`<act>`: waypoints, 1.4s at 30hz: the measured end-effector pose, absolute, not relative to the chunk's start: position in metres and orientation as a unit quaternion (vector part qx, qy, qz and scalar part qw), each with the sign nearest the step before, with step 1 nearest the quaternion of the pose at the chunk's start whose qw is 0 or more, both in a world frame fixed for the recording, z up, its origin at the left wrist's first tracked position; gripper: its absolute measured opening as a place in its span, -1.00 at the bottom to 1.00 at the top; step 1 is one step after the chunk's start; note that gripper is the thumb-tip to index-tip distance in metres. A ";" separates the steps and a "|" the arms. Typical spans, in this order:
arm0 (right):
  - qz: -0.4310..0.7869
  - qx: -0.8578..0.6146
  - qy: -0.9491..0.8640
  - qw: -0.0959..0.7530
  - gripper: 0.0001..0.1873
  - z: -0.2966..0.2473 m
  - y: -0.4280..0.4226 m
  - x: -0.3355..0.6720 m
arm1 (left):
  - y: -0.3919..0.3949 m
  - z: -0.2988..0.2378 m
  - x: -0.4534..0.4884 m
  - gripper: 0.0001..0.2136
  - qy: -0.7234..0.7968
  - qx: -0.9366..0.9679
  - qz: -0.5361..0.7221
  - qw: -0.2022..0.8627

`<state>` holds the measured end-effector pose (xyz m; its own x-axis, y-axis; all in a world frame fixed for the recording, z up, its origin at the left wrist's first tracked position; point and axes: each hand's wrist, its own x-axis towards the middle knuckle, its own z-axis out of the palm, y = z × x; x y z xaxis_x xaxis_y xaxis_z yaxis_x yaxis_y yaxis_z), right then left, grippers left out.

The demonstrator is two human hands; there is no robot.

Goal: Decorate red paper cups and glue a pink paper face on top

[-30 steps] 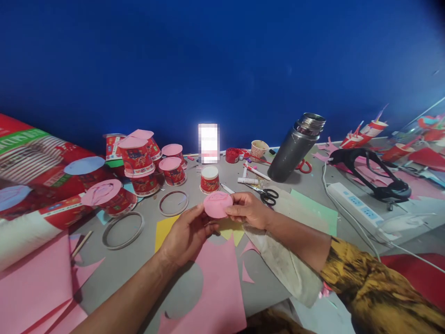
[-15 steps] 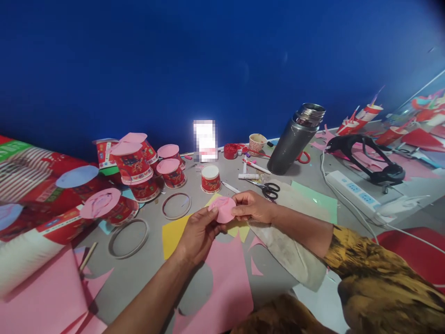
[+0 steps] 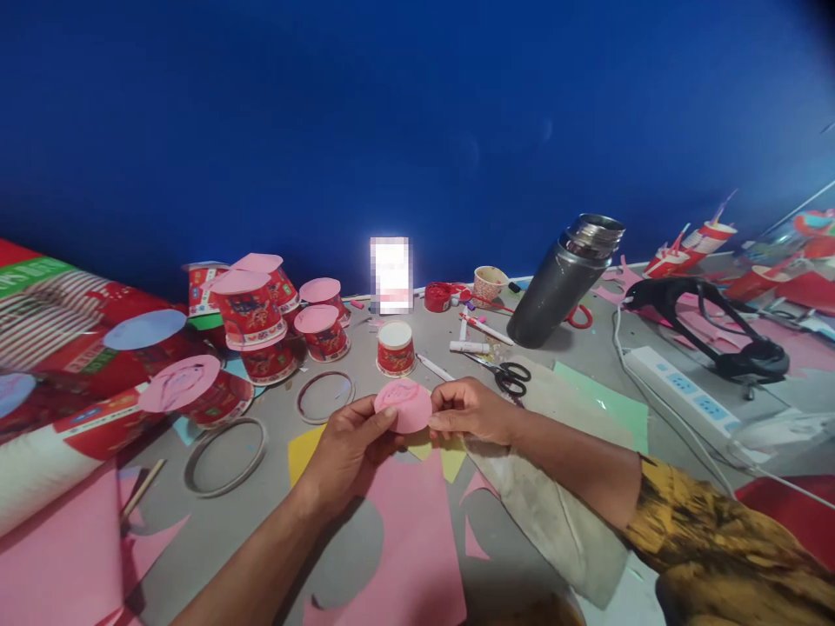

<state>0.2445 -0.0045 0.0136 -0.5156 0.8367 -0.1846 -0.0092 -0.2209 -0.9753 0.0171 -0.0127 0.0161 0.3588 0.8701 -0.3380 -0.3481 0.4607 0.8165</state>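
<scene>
A pink paper disc (image 3: 405,410) with darker pink marks on its face is held between my two hands. My left hand (image 3: 357,439) pinches its left edge between thumb and fingers. At its right edge, the fingertips of my right hand (image 3: 473,410) are closed on it. Just beyond the disc stands a red paper cup (image 3: 395,352), upside down with its white base upward. Beneath my hands lies a pink sheet (image 3: 417,530) with round cut-outs, partly over yellow paper (image 3: 303,448).
Red cups topped with pink discs (image 3: 251,304) stand at the left, near tape rings (image 3: 225,456). Scissors (image 3: 512,376), a glue stick (image 3: 468,347) and a dark flask (image 3: 564,283) are to the right. Farther right are a power strip (image 3: 691,396) and a black head strap (image 3: 711,335).
The disc now lies flatter and shows more of its face, still in both hands. The view has shifted slightly, and both hands appear a little lower.
</scene>
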 end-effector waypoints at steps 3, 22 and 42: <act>0.664 -0.383 -0.574 0.289 -0.55 0.014 -0.004 0.246 | -0.012 0.018 0.019 -0.55 0.409 0.343 0.403 0.744; 0.124 -0.673 -0.715 0.146 -0.82 0.071 0.023 0.307 | 0.050 0.039 0.012 -0.43 0.582 0.576 0.409 0.403; 0.037 -0.623 -0.779 0.058 -0.80 0.036 0.060 0.311 | 0.071 0.016 0.044 -0.41 0.506 0.598 0.470 0.406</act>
<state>0.3112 0.0605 0.0357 -0.2167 0.9752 0.0449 0.9667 0.2208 -0.1292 0.0438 0.0708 0.0158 0.0457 0.9875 0.1511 0.2250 -0.1576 0.9615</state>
